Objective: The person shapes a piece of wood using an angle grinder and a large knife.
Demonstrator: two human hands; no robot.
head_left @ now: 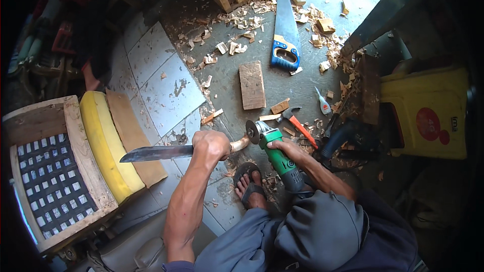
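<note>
My left hand (210, 146) is closed around the handle of a long knife (156, 154), whose dark blade points left. The pale curved end of the handle (238, 144) pokes out to the right of my fist, beside the disc (252, 132) of a green angle grinder (282, 163); I cannot tell if they touch. My right hand (288, 148) grips the grinder's body from the right. Just beyond it lie an orange-handled hammer (301, 128) and a small white bottle (323, 103). My sandalled foot (249, 186) is below, between my hands.
A wood block (252, 84), a handsaw (285, 38) and wood chips lie on the floor (206, 45) ahead. A padded wooden frame (65, 191) stands left, a yellow plastic object (423, 90) right, a black tool (338, 141) nearby. Another person's leg (89, 73) shows upper left.
</note>
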